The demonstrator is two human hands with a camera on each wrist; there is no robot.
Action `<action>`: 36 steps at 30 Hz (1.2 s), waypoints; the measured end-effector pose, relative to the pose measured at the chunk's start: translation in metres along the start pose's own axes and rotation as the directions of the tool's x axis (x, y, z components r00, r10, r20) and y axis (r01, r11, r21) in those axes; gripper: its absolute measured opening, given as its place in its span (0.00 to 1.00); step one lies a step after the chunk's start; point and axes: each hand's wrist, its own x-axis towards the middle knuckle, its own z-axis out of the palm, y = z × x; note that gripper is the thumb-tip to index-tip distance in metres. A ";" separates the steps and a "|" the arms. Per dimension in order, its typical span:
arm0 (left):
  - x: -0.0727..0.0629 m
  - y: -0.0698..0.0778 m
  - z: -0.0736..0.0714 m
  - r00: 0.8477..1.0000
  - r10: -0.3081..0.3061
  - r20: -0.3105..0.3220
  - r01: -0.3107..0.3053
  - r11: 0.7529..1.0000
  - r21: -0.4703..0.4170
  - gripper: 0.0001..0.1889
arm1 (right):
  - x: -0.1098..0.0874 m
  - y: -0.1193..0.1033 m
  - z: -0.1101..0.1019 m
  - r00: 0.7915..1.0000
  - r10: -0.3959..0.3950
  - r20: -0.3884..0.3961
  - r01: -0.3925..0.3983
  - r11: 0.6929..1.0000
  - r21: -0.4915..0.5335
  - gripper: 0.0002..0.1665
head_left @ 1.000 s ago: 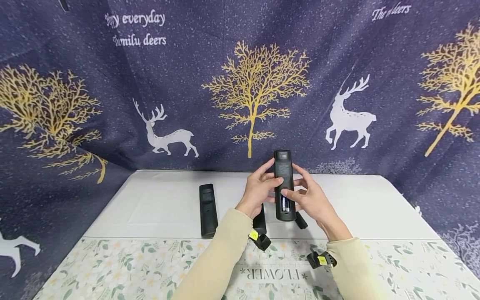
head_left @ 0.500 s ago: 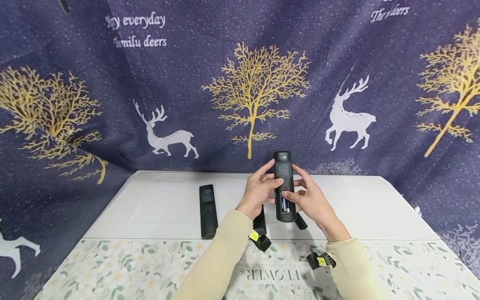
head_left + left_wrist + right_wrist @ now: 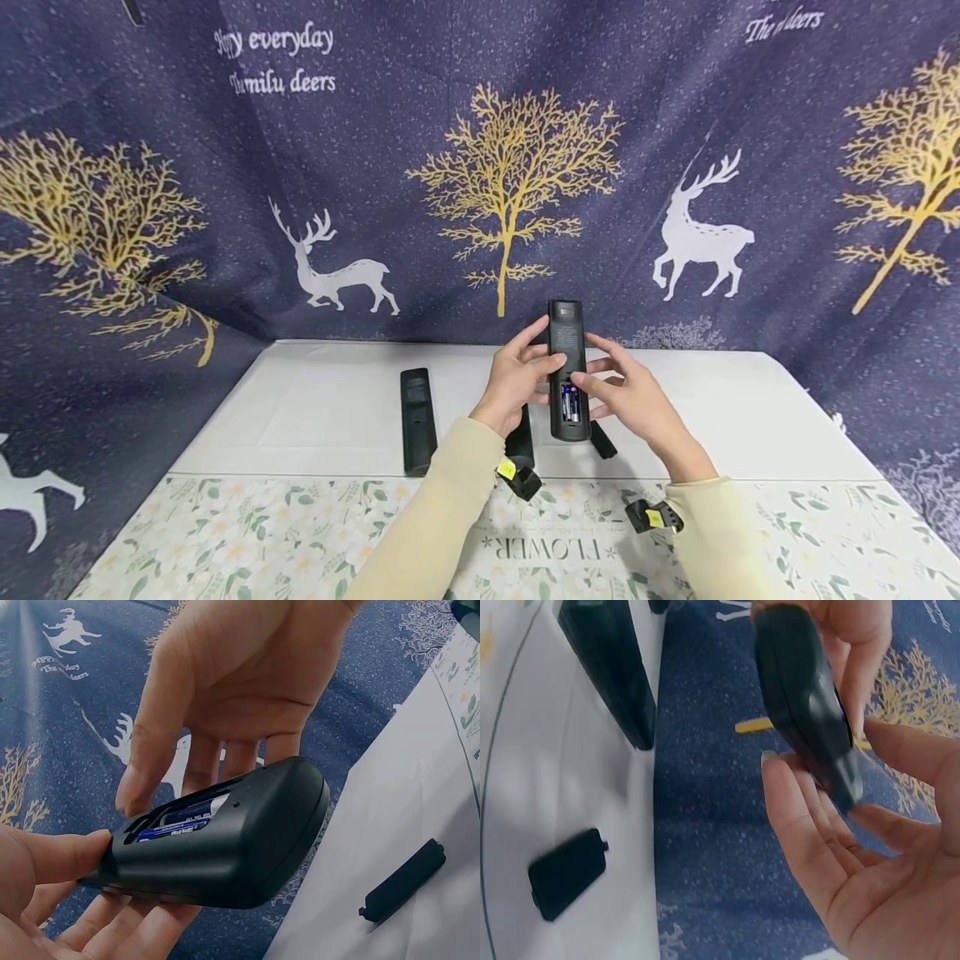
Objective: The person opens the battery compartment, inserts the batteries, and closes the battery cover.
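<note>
A black remote control point(image 3: 567, 337) is held up above the table, its back facing me and its battery compartment uncovered. Two blue-and-silver batteries point(image 3: 176, 827) lie side by side inside. My left hand point(image 3: 512, 383) grips the remote's left side, thumb on its back and fingers behind. From the right, my right hand point(image 3: 637, 404) holds it too, with the thumb at the upper edge of the compartment and the fingers at the side and behind. Below, on the white surface, lies the loose black battery cover point(image 3: 568, 871). The remote's button side is hidden in the head view.
A second black remote point(image 3: 417, 421) lies on the white table point(image 3: 330, 408) to the left. Another black remote point(image 3: 520, 442) is partly hidden behind my left wrist. A floral mat point(image 3: 300, 533) covers the near part; a dark blue printed cloth point(image 3: 450, 250) hangs behind.
My right thumb has shifted slightly up and right, leaving more of the batteries showing. The right wrist has moved a little to the right. My left hand keeps its grip.
</note>
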 end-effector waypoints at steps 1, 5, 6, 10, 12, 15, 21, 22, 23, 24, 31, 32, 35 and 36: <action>0.000 0.000 0.000 1.000 -0.001 -0.007 0.001 1.000 0.000 0.34 | 0.000 0.001 -0.002 1.000 -0.004 -0.007 0.004 1.000 -0.002 0.43; 0.000 0.001 0.000 1.000 0.003 -0.027 -0.003 1.000 0.004 0.34 | -0.002 0.005 -0.013 0.999 -0.032 -0.015 0.032 0.999 -0.034 0.30; 0.000 0.001 0.000 1.000 0.004 -0.029 -0.004 1.000 0.002 0.34 | -0.003 0.006 -0.016 0.999 -0.036 -0.008 0.035 0.998 -0.046 0.28; 0.000 0.004 -0.001 1.000 0.009 -0.027 -0.009 1.000 -0.007 0.34 | -0.003 0.013 -0.025 0.998 -0.034 0.048 0.041 0.987 -0.153 0.24; 0.000 0.004 -0.001 1.000 0.010 -0.028 -0.010 1.000 -0.005 0.34 | -0.003 0.017 -0.028 0.996 -0.020 0.090 0.038 0.977 -0.210 0.23; 0.000 0.003 -0.002 0.999 0.008 -0.036 -0.008 1.000 -0.001 0.34 | -0.002 0.026 -0.029 0.988 0.011 0.151 0.029 0.964 -0.264 0.23; 0.001 0.002 -0.002 0.999 0.001 -0.035 -0.001 1.000 -0.007 0.34 | 0.002 0.039 -0.024 0.983 0.082 0.163 -0.022 0.941 -0.339 0.25; 0.000 0.002 -0.003 0.999 0.002 -0.035 -0.002 1.000 -0.004 0.34 | 0.002 0.042 -0.024 0.982 0.097 0.164 -0.035 0.937 -0.347 0.25; 0.001 0.002 -0.003 0.999 0.003 -0.035 -0.003 1.000 -0.004 0.34 | 0.003 0.044 -0.023 0.980 0.112 0.166 -0.047 0.935 -0.352 0.25; 0.001 0.003 -0.003 0.999 0.004 -0.036 -0.004 1.000 -0.002 0.34 | 0.004 0.046 -0.022 0.978 0.126 0.166 -0.061 0.934 -0.352 0.26; 0.000 0.005 -0.003 0.999 0.002 -0.037 -0.003 1.000 -0.009 0.34 | 0.008 0.056 -0.019 0.970 0.142 0.200 -0.066 0.937 -0.344 0.29; 0.000 0.004 -0.003 0.999 0.003 -0.037 -0.003 1.000 -0.009 0.34 | 0.008 0.057 -0.018 0.967 0.142 0.211 -0.063 0.938 -0.341 0.30; 0.000 0.004 -0.003 0.999 0.001 -0.035 -0.002 1.000 -0.014 0.35 | 0.007 0.062 -0.015 0.963 0.156 0.222 -0.078 0.942 -0.327 0.31; 0.000 0.004 -0.004 0.999 0.000 -0.034 0.000 1.000 -0.016 0.35 | 0.007 0.062 -0.014 0.962 0.159 0.222 -0.080 0.942 -0.327 0.31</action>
